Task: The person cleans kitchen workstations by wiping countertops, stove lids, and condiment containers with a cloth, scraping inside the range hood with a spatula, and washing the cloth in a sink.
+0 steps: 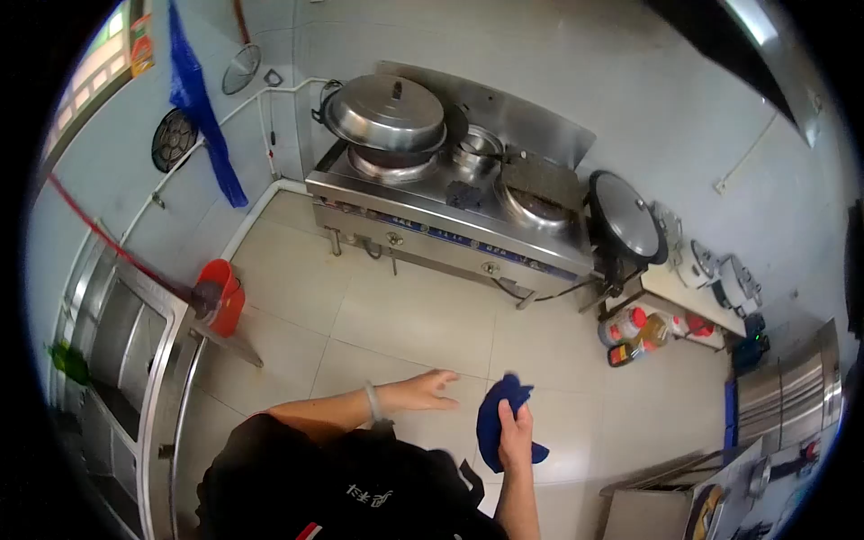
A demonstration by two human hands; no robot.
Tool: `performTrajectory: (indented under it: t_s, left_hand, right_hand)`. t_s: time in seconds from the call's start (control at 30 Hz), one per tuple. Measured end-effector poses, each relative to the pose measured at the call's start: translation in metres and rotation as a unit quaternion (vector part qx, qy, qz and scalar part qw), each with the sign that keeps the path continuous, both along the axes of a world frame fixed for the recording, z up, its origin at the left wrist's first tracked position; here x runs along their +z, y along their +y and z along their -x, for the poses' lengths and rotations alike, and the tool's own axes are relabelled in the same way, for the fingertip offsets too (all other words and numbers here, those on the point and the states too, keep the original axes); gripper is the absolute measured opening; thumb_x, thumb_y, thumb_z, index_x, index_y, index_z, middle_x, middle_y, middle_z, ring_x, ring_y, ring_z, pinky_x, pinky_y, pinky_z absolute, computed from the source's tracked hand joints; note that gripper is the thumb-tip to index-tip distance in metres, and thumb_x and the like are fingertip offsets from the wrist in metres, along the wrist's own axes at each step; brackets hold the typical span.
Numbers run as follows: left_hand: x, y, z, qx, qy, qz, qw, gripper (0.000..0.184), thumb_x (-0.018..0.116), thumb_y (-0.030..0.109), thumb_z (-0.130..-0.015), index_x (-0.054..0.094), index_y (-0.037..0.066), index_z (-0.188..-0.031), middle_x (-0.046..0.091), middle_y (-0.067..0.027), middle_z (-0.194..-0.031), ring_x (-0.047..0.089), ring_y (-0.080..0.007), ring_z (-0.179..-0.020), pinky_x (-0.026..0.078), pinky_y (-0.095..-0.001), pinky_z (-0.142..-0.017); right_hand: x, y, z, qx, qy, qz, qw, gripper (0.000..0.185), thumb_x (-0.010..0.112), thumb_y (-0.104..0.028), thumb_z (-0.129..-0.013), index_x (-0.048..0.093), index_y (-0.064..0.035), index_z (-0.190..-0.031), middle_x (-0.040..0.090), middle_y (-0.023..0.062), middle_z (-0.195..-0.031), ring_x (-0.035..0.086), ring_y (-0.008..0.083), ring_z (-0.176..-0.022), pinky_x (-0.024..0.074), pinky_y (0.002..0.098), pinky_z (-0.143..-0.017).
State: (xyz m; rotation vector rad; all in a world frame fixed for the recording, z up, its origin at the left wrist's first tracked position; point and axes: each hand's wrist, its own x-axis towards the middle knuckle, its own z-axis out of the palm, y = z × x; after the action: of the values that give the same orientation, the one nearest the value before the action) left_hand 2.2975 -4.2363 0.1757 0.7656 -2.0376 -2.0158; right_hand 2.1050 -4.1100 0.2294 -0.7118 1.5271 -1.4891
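Note:
A dark blue cloth (494, 425) hangs bunched in my right hand (516, 436), whose fingers are wrapped round it. To the left of it, my left hand (423, 391) is held out over the tiled floor with its fingers apart and nothing in it. A pale band circles my left wrist. Both hands are in front of my body, short of the steel stove (450, 211), and touch neither it nor each other.
On the stove sit a large lidded pan (385, 112) and a small pot (478, 144). At left are a red bucket (230, 301) and a steel sink (171, 360). A low shelf (693, 301) with jars stands right; a steel counter (648, 513) is lower right.

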Motion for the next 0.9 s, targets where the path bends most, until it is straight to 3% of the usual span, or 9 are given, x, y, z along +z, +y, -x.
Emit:
performTrajectory:
  t_s: [0.13, 0.23, 0.3, 0.37, 0.43, 0.63, 0.8, 0.87, 0.9]
  left_hand:
    - [-0.001, -0.055, 0.081, -0.081, 0.098, -0.168, 0.978, 0.059, 0.060, 0.020, -0.095, 0.035, 0.002, -0.145, 0.041, -0.0161, -0.143, 0.045, -0.0231, -0.127, 0.044, -0.0372, -0.102]
    - [0.005, -0.099, 0.126, 0.040, 0.140, -0.247, 0.958, 0.047, 0.055, 0.023, -0.099, 0.043, 0.007, -0.142, 0.055, -0.0078, -0.130, 0.054, -0.0151, -0.113, 0.047, -0.0316, -0.094]
    - [-0.017, -0.135, 0.140, 0.104, 0.133, -0.324, 0.931, 0.043, 0.055, 0.025, -0.099, 0.048, 0.007, -0.138, 0.057, -0.0075, -0.127, 0.054, -0.0138, -0.113, 0.047, -0.0304, -0.094]
    - [-0.043, -0.172, 0.151, 0.143, 0.154, -0.258, 0.943, 0.041, 0.054, 0.029, -0.099, 0.052, 0.007, -0.134, 0.059, -0.0088, -0.124, 0.057, -0.0156, -0.111, 0.048, -0.0301, -0.094]
    - [-0.031, -0.204, 0.152, 0.220, 0.143, -0.334, 0.905, 0.041, 0.055, 0.027, -0.098, 0.053, 0.004, -0.132, 0.061, -0.0108, -0.123, 0.060, -0.0187, -0.110, 0.050, -0.0325, -0.093]
    - [0.025, -0.284, 0.156, 0.407, 0.223, -0.342, 0.817, 0.036, 0.051, 0.021, -0.100, 0.048, 0.002, -0.130, 0.061, -0.0113, -0.117, 0.062, -0.0163, -0.100, 0.053, -0.0296, -0.087]
    - [-0.059, -0.349, 0.151, 0.564, 0.160, -0.327, 0.741, 0.037, 0.048, 0.017, -0.098, 0.045, 0.002, -0.131, 0.058, -0.0109, -0.118, 0.060, -0.0193, -0.104, 0.052, -0.0308, -0.089]
    - [-0.086, -0.387, 0.142, 0.573, 0.115, -0.375, 0.719, 0.038, 0.044, 0.012, -0.095, 0.045, 0.001, -0.132, 0.058, -0.0103, -0.117, 0.059, -0.0197, -0.105, 0.051, -0.0322, -0.090]
    - [-0.096, -0.405, 0.139, 0.568, 0.117, -0.372, 0.725, 0.038, 0.044, 0.012, -0.097, 0.045, 0.000, -0.132, 0.057, -0.0102, -0.118, 0.058, -0.0195, -0.105, 0.049, -0.0311, -0.091]
  right_hand:
    - [0.014, -0.074, 0.042, 0.144, 0.126, 0.044, 0.981, 0.014, 0.065, -0.015, -0.093, 0.063, -0.0034, -0.100, 0.064, 0.0036, -0.090, 0.056, 0.0106, -0.078, 0.0475, 0.0269, -0.070]
    - [0.028, -0.147, 0.083, 0.310, 0.346, 0.099, 0.880, 0.021, 0.071, -0.019, -0.085, 0.060, -0.0009, -0.086, 0.058, 0.0145, -0.076, 0.056, 0.0335, -0.077, 0.0455, 0.0385, -0.068]
    - [0.013, -0.195, 0.111, 0.385, 0.393, 0.128, 0.825, 0.020, 0.070, -0.017, -0.085, 0.059, -0.0016, -0.082, 0.057, 0.0145, -0.074, 0.054, 0.0357, -0.079, 0.0445, 0.0399, -0.069]
    - [-0.008, -0.245, 0.143, 0.411, 0.367, 0.152, 0.820, 0.019, 0.070, -0.018, -0.087, 0.062, -0.0011, -0.085, 0.062, 0.0112, -0.077, 0.059, 0.0283, -0.077, 0.0472, 0.0353, -0.069]
    - [-0.030, -0.291, 0.170, 0.387, 0.025, -0.011, 0.922, 0.020, 0.069, -0.022, -0.090, 0.067, -0.0015, -0.094, 0.067, 0.0060, -0.083, 0.063, 0.0179, -0.076, 0.0499, 0.0294, -0.070]
    - [-0.092, -0.456, 0.260, 0.372, 0.107, -0.185, 0.903, 0.032, 0.064, -0.023, -0.094, 0.063, -0.0004, -0.116, 0.067, 0.0065, -0.103, 0.064, 0.0138, -0.084, 0.0524, 0.0269, -0.075]
    - [-0.157, -0.617, 0.251, 0.371, 0.312, -0.078, 0.871, 0.049, 0.063, -0.031, -0.093, 0.054, -0.0018, -0.132, 0.062, 0.0120, -0.122, 0.064, 0.0177, -0.087, 0.0526, 0.0293, -0.077]
    - [-0.185, -0.691, 0.230, 0.378, 0.370, -0.070, 0.846, 0.071, 0.062, -0.038, -0.090, 0.034, -0.0074, -0.147, 0.035, 0.0265, -0.148, 0.043, 0.0386, -0.132, 0.0412, 0.0467, -0.104]
    - [-0.202, -0.728, 0.216, 0.379, 0.365, -0.074, 0.847, 0.071, 0.062, -0.038, -0.090, 0.034, -0.0074, -0.147, 0.035, 0.0265, -0.148, 0.043, 0.0386, -0.132, 0.0412, 0.0467, -0.104]
